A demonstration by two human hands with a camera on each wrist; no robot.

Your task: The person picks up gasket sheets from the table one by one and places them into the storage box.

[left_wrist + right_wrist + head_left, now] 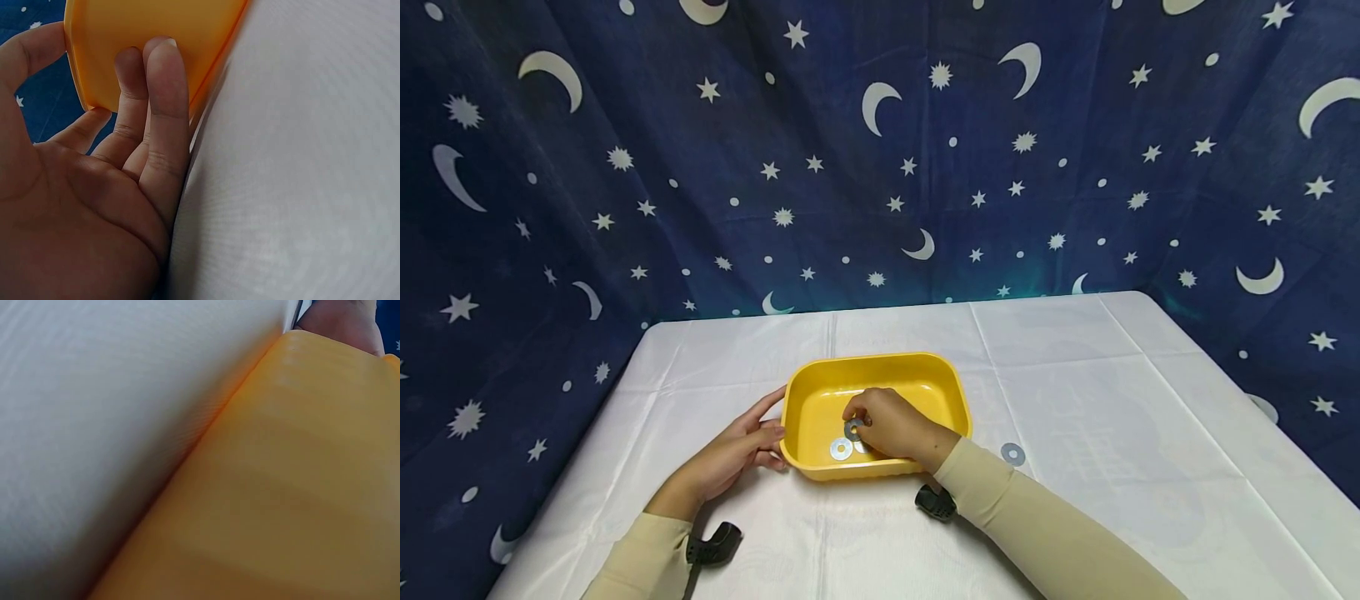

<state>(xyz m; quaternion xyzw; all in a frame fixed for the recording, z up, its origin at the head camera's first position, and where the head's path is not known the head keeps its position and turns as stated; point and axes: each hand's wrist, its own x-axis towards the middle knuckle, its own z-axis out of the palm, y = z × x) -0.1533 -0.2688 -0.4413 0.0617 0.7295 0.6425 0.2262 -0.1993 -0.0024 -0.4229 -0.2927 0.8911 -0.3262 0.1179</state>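
A yellow tray [951,408] stands on the white-covered table. In the head view my left hand [730,458] is at its left end, the fingertips and thumb touching the outer wall and rim. The left wrist view shows these fingers [164,94] laid fairly straight against the yellow side. My right hand [898,425] reaches down inside the tray and pinches a grey metal washer [848,429] between thumb and fingers. Beside it a lighter washer [841,449] lies flat on the tray floor, and another is partly hidden under the hand. The right wrist view hides the right fingers.
One more washer [1012,454] lies on the white tablecloth [1120,467], to the right of the tray and beyond the right forearm. Behind the table hangs a dark blue cloth [820,108] with moons and stars. Both wrists wear black straps.
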